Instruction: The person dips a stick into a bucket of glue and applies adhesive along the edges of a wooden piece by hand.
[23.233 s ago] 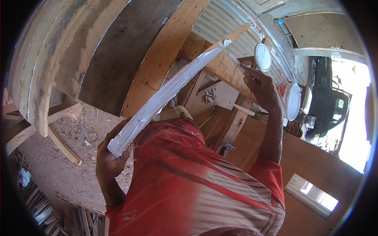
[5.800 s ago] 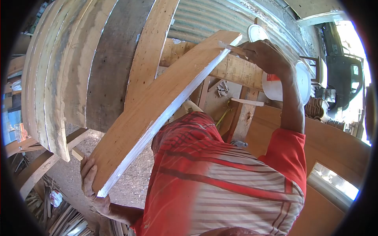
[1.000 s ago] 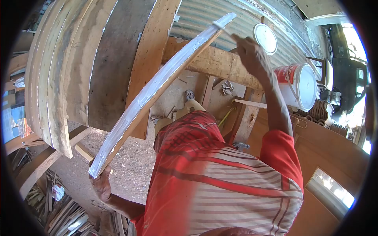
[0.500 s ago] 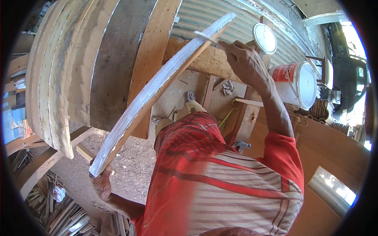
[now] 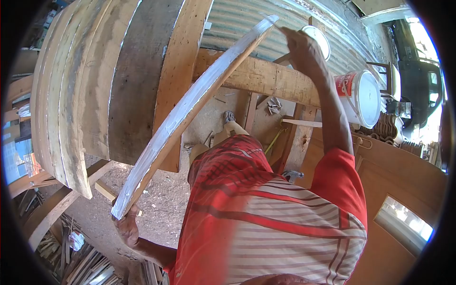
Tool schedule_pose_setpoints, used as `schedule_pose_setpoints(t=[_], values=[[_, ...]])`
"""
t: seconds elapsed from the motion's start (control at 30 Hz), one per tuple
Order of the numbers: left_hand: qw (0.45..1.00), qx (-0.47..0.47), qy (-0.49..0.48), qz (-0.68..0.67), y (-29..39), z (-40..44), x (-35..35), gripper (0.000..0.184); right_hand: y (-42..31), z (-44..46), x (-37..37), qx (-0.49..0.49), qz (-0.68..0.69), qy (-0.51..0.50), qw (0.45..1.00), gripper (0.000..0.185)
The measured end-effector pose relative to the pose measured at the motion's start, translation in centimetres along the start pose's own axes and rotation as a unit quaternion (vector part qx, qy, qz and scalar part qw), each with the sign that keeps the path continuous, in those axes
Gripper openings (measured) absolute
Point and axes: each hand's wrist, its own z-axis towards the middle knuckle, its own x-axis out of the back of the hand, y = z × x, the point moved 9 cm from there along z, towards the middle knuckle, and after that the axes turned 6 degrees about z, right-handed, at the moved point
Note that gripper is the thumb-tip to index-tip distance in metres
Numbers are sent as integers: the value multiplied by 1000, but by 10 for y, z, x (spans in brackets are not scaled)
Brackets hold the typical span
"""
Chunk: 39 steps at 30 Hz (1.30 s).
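A long wooden board (image 5: 190,99) slants across the view, its upward edge coated in white paste. At its lower left end my left hand (image 5: 127,227) grips the board from below, fingers wrapped round it. My right hand (image 5: 304,50) is closed near the board's upper end, holding a thin spreading tool (image 5: 274,22) whose blurred blade lies at the white-coated tip. Behind my right wrist stands a white bucket (image 5: 368,99) with a red label, and a round white lid (image 5: 317,42) is partly hidden behind the hand.
Wide planks (image 5: 137,80) with white seams lie at the left. A wooden beam (image 5: 270,78) runs beyond the board. A hammer (image 5: 292,175) and a wooden door panel (image 5: 394,190) are at the right. Scrap wood (image 5: 85,263) is piled at lower left.
My right hand with the tool has moved along the board from a lower spot up to its far tip. The left hand keeps its hold, and the view has shifted slightly.
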Motion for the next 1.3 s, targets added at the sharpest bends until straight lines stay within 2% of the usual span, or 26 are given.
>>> schedule_pose_setpoints(t=[0.03, 0.13, 0.2, 0.37, 0.47, 0.6, 0.7, 0.8, 0.9, 0.97, 1.0, 1.07, 1.13, 1.23, 1.27, 1.3], values=[[1000, -6, 0, 4, 2, 1, -1, 35, 25, 9, 0, -34, -23, 13, 999, 33], [1000, -4, 2, -25, 2, 0, 0, 33, 73, 25, -11, -43, -41, 27, 998, 33], [999, 10, 0, -46, 1, 0, 0, 33, 60, 23, -15, -14, -44, 12, 999, 34], [994, 66, -29, 79, 18, 9, -2, 36, 5, -4, -21, 39, -38, -7, 998, 35], [996, 91, -21, -4, 11, 5, 0, 38, -36, -28, -22, 72, -39, -21, 996, 37], [987, 54, 0, -150, -9, -4, -3, 39, -90, -59, -22, 127, -5, -44, 991, 36], [982, 42, 3, -184, -4, -1, -5, 40, -110, -64, -11, 118, 65, -82, 988, 31], [972, 50, 1, -232, -3, 0, -8, 40, -72, -42, -5, 18, 21, -65, 997, 30], [986, 70, -7, -151, -9, 0, -6, 40, -52, -29, 2, 26, -13, -13, 999, 30], [983, 51, -4, -177, -5, -2, -6, 39, -56, -30, -2, 28, -23, -32, 999, 30], [968, 22, 0, -251, 6, -2, -7, 38, -62, -30, -5, 32, -25, -47, 998, 31], [963, -6, -12, -268, 12, -1, -7, 36, -67, -27, -13, 42, -48, -56, 996, 32], [985, 1, -32, -170, 5, 0, -4, 34, -60, -8, -25, 56, -85, -45, 994, 33], [996, 36, -32, -82, 10, 7, -2, 33, -37, 15, -27, 23, -93, -28, 995, 41], [992, 27, -17, -122, 9, 5, -1, 34, -31, 14, -22, -12, -97, -25, 995, 41], [986, 21, -3, -163, 4, 2, -2, 35, -32, 10, -19, -8, -89, -21, 996, 41]])
